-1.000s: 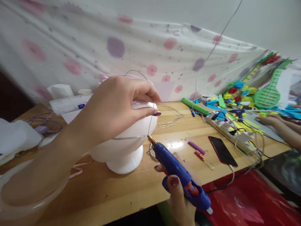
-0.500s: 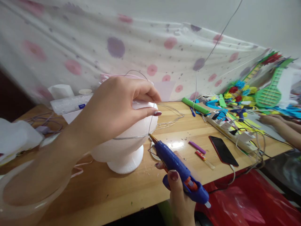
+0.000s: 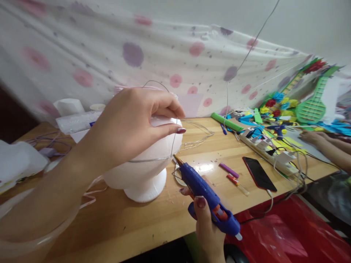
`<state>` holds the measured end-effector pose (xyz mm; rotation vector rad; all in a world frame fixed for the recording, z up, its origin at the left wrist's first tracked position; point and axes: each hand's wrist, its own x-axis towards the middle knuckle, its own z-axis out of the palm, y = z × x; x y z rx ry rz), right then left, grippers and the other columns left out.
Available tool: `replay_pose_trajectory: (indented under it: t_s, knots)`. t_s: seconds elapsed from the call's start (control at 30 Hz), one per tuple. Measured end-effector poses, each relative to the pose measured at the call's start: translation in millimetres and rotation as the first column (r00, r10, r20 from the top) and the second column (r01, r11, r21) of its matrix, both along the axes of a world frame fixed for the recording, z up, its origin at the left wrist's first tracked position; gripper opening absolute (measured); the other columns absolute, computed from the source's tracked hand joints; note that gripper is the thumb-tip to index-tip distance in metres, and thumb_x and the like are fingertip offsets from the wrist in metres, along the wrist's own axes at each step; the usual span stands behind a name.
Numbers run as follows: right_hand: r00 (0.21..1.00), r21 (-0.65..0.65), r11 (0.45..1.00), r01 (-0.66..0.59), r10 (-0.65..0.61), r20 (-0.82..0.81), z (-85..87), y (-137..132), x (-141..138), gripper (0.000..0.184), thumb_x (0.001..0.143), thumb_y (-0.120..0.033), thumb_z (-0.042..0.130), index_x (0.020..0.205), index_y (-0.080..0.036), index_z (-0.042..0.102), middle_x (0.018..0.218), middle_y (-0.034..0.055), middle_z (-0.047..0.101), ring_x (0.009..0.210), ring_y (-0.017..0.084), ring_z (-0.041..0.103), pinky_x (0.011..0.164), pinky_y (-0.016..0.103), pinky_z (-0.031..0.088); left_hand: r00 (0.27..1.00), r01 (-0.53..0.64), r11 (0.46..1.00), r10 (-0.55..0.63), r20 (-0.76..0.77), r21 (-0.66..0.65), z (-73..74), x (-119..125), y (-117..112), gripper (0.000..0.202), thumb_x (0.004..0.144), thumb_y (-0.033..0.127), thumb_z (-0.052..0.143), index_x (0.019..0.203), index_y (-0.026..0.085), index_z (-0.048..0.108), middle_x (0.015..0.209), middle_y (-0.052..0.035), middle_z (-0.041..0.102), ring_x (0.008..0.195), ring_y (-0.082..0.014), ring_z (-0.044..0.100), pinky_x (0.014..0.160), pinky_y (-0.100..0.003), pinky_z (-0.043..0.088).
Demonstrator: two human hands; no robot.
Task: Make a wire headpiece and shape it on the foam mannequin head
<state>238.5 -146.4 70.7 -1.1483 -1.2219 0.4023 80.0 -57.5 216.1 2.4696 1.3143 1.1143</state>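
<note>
A white foam form (image 3: 145, 164) on a round foot stands on the wooden table (image 3: 153, 219). My left hand (image 3: 131, 124) rests on top of it, thumb and fingers pinched on a thin metal wire (image 3: 173, 140) that loops over the foam. My right hand (image 3: 205, 226) grips a blue glue gun (image 3: 204, 193). Its brass nozzle points up-left at the foam's right side, close to the wire.
To the right lie a purple stick (image 3: 229, 170), a red-ended stick (image 3: 237, 184), a dark phone (image 3: 259, 173), a power strip (image 3: 267, 151) with cables, and colourful paper crafts (image 3: 301, 106). Another person's hand (image 3: 312, 137) rests at far right. A flowered cloth (image 3: 137, 54) hangs behind.
The glue gun's rear has drifted slightly left and down while its nozzle stays near the foam. My left hand keeps its pinch on the wire.
</note>
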Motion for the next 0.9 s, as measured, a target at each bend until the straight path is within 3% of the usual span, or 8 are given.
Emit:
replay_pose_trajectory:
  t_s: [0.13,0.27,0.47,0.73,0.9]
  knots:
    - [1.0,0.029,1.0,-0.011,0.011,0.012,-6.8,0.5,5.7,0.039,0.091,-0.054,0.053,0.073,-0.024,0.071,0.067,0.0025,0.071,0.065,0.021,0.066,0.062,0.035,0.05,1.0,-0.022,1.0,0.022,-0.013,0.022,-0.4,-0.1,-0.1,0.019,0.08,0.046,0.068,0.094,0.034,0.073,0.097,0.0097,0.077,0.095,-0.0202,0.072,0.092,-0.027,0.053]
    - [0.99,0.037,0.998,-0.057,0.051,0.131,-13.5,1.1,10.6,0.033,0.093,-0.046,0.054,0.073,-0.024,0.069,0.067,0.0017,0.069,0.063,0.019,0.065,0.062,0.034,0.05,0.999,-0.031,0.998,0.031,-0.006,0.05,-0.9,0.3,-0.3,0.017,0.08,0.044,0.07,0.093,0.034,0.073,0.094,0.01,0.077,0.092,-0.0196,0.072,0.089,-0.027,0.053]
    - [0.995,0.032,0.999,0.004,-0.007,0.095,-2.4,1.1,0.7,0.043,0.091,-0.057,0.052,0.067,-0.023,0.063,0.062,-0.0001,0.063,0.059,0.018,0.061,0.06,0.033,0.048,1.0,-0.016,0.999,0.017,-0.026,0.047,0.4,0.6,-2.5,0.014,0.081,0.041,0.07,0.092,0.033,0.073,0.095,0.0095,0.077,0.095,-0.0194,0.071,0.086,-0.027,0.052]
    - [0.987,0.05,0.99,-0.129,0.124,0.1,-4.4,-0.9,8.4,0.034,0.092,-0.052,0.055,0.077,-0.023,0.064,0.068,-0.0004,0.06,0.065,0.017,0.059,0.059,0.031,0.047,1.0,-0.002,1.0,0.002,-0.004,-0.022,3.6,1.2,-9.0,0.012,0.084,0.038,0.068,0.093,0.03,0.071,0.103,0.0064,0.076,0.102,-0.0206,0.069,0.095,-0.03,0.049]
    - [0.982,0.063,0.987,-0.148,0.139,0.132,0.2,0.5,7.5,0.036,0.091,-0.05,0.057,0.069,-0.021,0.057,0.062,-0.0016,0.054,0.06,0.015,0.055,0.058,0.03,0.044,1.0,0.001,0.998,-0.002,-0.017,-0.06,7.1,2.1,-9.4,0.019,0.084,0.04,0.069,0.096,0.026,0.071,0.104,0.004,0.076,0.102,-0.022,0.069,0.095,-0.032,0.05]
